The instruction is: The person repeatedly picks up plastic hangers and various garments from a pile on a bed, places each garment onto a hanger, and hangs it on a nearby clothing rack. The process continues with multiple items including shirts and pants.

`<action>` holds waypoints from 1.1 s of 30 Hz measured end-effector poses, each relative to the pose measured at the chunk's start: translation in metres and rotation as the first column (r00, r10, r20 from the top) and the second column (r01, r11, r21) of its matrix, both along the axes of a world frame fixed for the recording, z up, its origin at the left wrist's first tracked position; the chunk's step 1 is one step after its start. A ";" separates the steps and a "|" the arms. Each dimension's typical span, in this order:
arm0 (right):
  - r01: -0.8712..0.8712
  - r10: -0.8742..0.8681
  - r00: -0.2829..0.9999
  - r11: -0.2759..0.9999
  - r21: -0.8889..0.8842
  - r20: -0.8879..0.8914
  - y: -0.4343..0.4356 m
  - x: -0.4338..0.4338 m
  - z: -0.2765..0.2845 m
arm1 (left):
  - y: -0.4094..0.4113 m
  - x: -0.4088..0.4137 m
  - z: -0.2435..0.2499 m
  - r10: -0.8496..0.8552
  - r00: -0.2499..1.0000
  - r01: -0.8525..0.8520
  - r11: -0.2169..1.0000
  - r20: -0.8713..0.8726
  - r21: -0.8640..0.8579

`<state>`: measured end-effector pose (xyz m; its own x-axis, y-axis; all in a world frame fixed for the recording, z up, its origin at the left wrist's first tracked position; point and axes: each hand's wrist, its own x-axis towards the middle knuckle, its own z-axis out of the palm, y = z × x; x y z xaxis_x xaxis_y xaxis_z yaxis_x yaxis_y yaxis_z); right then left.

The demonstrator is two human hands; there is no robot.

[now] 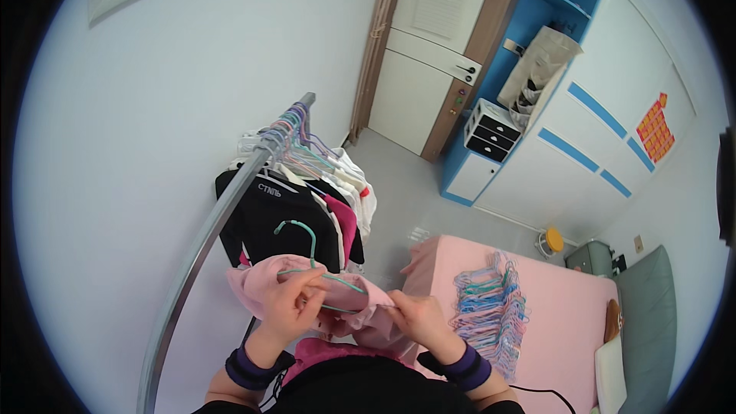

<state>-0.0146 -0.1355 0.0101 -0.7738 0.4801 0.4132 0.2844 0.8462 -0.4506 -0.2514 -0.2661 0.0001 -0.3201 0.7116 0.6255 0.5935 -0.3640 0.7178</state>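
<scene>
A pink garment (pixel 264 277) hangs before me, with a green clothes hanger (pixel 313 241) inside its neck opening. The hanger's hook sticks up above the cloth, apart from the metal rail. My left hand (pixel 296 302) is at the near side of the neck opening, fingers bent around the hanger's wire by the hook's base. My right hand (pixel 420 313) pinches the garment's edge at the hanger's right end. The lower part of the garment is hidden behind my hands and body.
To the left, a metal clothes rail (pixel 224 195) carries several garments, a black top (pixel 270 215) nearest. On the right, several hangers (pixel 491 310) lie in rows on a pink-covered bed (pixel 558 310). A door (pixel 425 57), a blue and white wardrobe (pixel 586 144) and a yellow stool (pixel 553 240) stand beyond.
</scene>
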 end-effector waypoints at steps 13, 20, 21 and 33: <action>-0.099 0.104 0.994 0.970 -0.224 0.012 0.044 -0.140 -0.043 | 0.039 -0.087 -0.017 0.235 0.972 -0.232 0.963 0.006 -0.136; -0.042 0.072 0.993 0.951 -0.305 0.089 0.067 -0.185 -0.052 | 0.074 -0.124 -0.042 0.296 0.953 -0.293 0.954 0.061 -0.058; -0.048 0.070 0.995 0.955 -0.293 0.065 0.071 -0.189 -0.058 | 0.079 -0.127 -0.046 0.293 0.952 -0.287 0.955 0.084 -0.074; 0.059 -0.053 0.998 0.985 -0.163 0.039 0.101 -0.218 -0.107 | 0.118 -0.144 -0.073 0.244 0.961 -0.212 0.953 0.129 -0.218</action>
<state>-0.2328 -0.0340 -0.0969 -0.7562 0.5820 0.2990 0.3467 0.7439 -0.5713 -0.3956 -0.1477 -0.0726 -0.5688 0.7137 0.4088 0.5215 -0.0714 0.8503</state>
